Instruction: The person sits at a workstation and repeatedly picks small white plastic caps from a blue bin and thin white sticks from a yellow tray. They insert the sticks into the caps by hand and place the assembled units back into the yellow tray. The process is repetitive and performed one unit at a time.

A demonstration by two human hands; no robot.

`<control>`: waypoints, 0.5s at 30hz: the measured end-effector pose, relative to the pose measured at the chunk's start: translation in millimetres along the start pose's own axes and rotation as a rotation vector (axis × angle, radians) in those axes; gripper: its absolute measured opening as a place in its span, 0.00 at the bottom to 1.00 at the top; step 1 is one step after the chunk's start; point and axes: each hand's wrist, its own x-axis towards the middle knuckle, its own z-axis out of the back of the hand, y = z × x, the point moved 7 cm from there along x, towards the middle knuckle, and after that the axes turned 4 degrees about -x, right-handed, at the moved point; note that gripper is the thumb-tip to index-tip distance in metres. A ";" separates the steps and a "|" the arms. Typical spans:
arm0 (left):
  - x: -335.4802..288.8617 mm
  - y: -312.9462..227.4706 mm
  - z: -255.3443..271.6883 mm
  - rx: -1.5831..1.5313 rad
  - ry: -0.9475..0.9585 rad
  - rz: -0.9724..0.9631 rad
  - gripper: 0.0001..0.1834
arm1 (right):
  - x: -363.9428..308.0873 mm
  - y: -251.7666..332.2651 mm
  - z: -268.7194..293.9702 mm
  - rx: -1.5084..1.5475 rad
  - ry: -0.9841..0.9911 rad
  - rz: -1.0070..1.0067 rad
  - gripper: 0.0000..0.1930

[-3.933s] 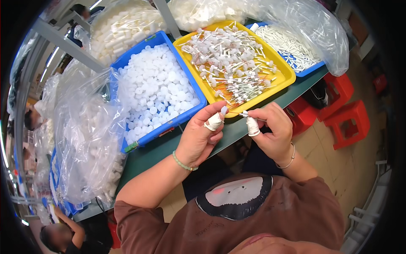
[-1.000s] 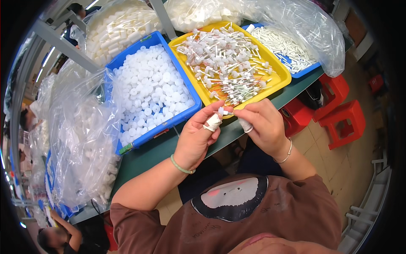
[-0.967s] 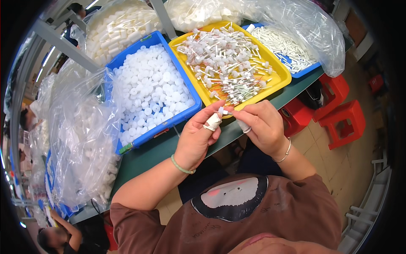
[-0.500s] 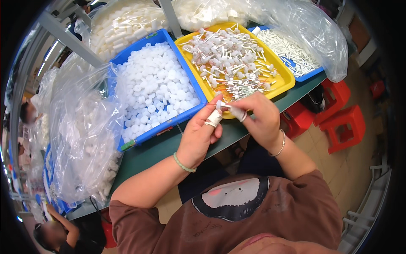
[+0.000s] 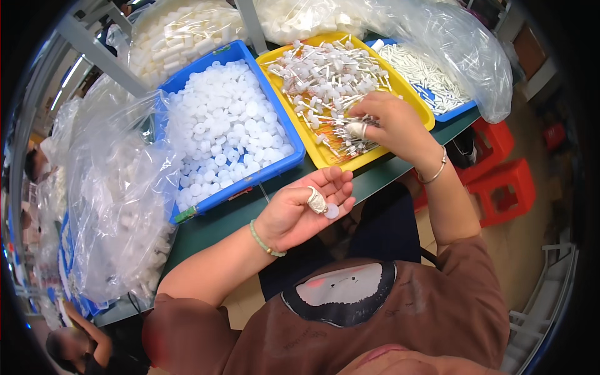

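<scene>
My left hand (image 5: 300, 215) is turned palm up in front of the trays. Its thumb, wrapped in whitish tape, presses a round translucent plastic disc (image 5: 332, 211) against the fingers, which are loosely curled. My right hand (image 5: 397, 125) reaches down over the near right part of the yellow tray (image 5: 427, 119), fingers bent among thin white sticks. Its thumb is taped too. What lies between those fingertips is hidden. Heaped in the yellow tray are white sticks with discs on them (image 5: 319, 72), with orange thin pieces (image 5: 328, 134) showing near the front.
A blue tray (image 5: 299, 147) of loose white discs stands left of the yellow one. Another blue tray (image 5: 459, 111) holds short white tubes at right. Clear plastic bags (image 5: 122, 206) surround the green table (image 5: 203, 247). Red stools (image 5: 506, 190) stand right; a person (image 5: 78, 344) is lower left.
My hands were together, working on a small disc and white stick. Now my right hand has moved away into the yellow tray, and my left has turned palm up with a disc.
</scene>
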 end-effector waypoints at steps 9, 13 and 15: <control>-2.2 -7.9 -10.4 0.127 -0.132 -0.063 0.26 | -0.7 -1.9 -8.8 -0.048 -0.054 0.068 0.07; -2.1 -10.9 -14.5 0.187 -0.085 -0.117 0.23 | -3.1 1.7 -14.5 -0.118 -0.064 0.145 0.06; -2.4 -13.3 -16.0 0.287 -0.081 -0.156 0.23 | -3.1 4.2 -14.3 -0.122 -0.066 0.167 0.06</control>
